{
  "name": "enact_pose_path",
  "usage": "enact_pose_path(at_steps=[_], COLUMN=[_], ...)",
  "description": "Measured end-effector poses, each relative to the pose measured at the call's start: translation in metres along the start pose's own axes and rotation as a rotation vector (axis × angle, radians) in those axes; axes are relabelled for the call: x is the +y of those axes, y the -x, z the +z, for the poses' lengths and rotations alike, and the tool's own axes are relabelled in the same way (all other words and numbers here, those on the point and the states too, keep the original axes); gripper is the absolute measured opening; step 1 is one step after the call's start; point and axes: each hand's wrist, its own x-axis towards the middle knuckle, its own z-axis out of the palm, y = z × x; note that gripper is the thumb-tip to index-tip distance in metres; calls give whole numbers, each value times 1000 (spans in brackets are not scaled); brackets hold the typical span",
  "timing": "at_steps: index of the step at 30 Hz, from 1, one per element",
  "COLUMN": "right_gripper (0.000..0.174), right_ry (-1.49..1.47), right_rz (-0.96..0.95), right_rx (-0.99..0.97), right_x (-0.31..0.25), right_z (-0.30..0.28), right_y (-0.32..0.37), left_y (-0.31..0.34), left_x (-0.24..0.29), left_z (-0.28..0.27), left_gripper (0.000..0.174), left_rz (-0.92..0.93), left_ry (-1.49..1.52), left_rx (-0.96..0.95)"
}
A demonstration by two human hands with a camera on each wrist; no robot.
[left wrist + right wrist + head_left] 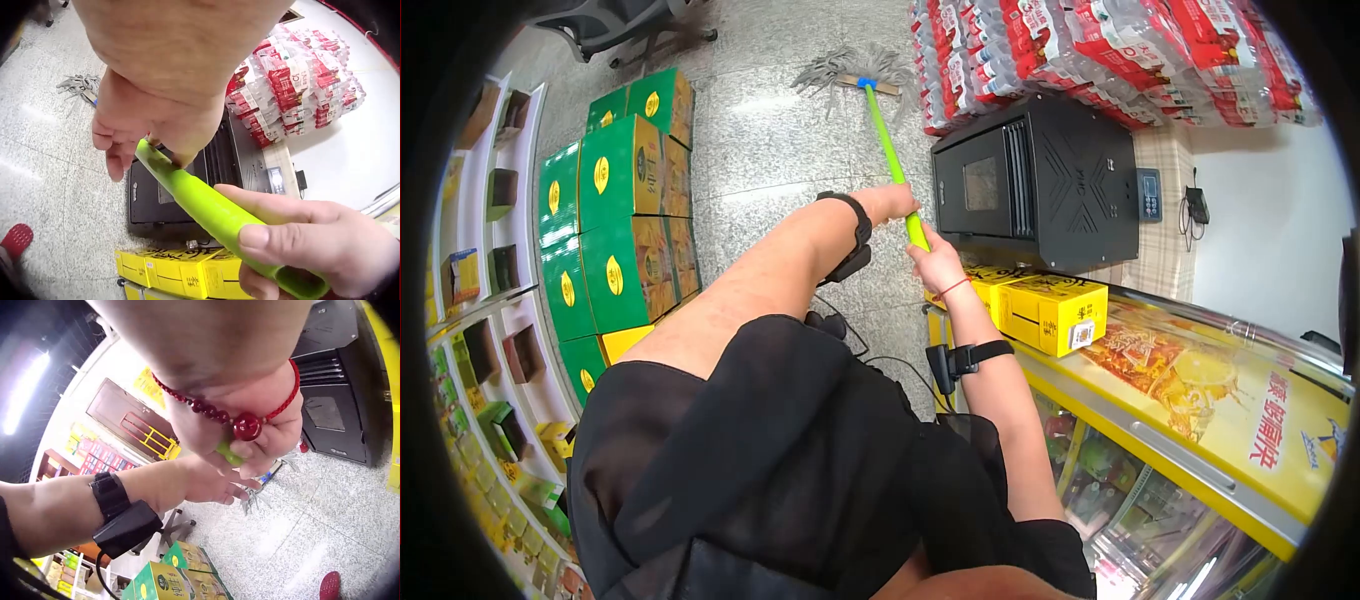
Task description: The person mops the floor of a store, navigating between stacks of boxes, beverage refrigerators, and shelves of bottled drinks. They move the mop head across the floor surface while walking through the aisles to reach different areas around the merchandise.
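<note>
The green mop handle (887, 145) (215, 209) slants from the mop head (868, 80) on the floor up to both hands. The left hand (888, 203) (156, 119) loosely holds it lower down, with the thumb and the partly extended fingers (231, 492) on opposite sides. Near the handle's hollow top end, the right hand (938, 265) (312, 240) (250, 434) grips it with thumb and fingers. The grey mop strands (80, 86) lie spread on the floor. Part of the handle is hidden behind the hands in the right wrist view.
A black oven-like cabinet (1040, 185) and stacked wrapped bottles (1040, 50) stand at the right, with yellow boxes (1050, 310) on a counter. Green cartons (615, 210) and shelves (495, 215) line the left. An office chair (605, 25) stands at the top left; speckled floor (750, 130) lies between.
</note>
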Motion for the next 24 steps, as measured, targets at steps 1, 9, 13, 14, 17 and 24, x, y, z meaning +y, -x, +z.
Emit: enact_pose_path(at_steps=[1, 9, 13, 14, 17, 24], right_gripper=[60, 62, 63, 63, 63, 59], right_ry=[18, 36, 130, 132, 108, 36], right_rz=[33, 64, -25, -27, -2, -23], right_rx=[-9, -30, -43, -35, -76, -103], right_x=[-4, 9, 53, 62, 99, 122], right_z=[-1, 12, 23, 25, 31, 26], right_y=[-3, 35, 86, 102, 156, 282], left_y=[-3, 23, 58, 69, 101, 144], left_x=[-1, 0, -1, 0, -1, 4], left_z=[-2, 15, 50, 61, 101, 180], left_gripper=[72, 60, 68, 71, 57, 61], left_rz=[-2, 8, 15, 21, -13, -95], left_ry=[17, -42, -74, -65, -53, -198], left_rx=[4, -12, -152, -196, -297, -582])
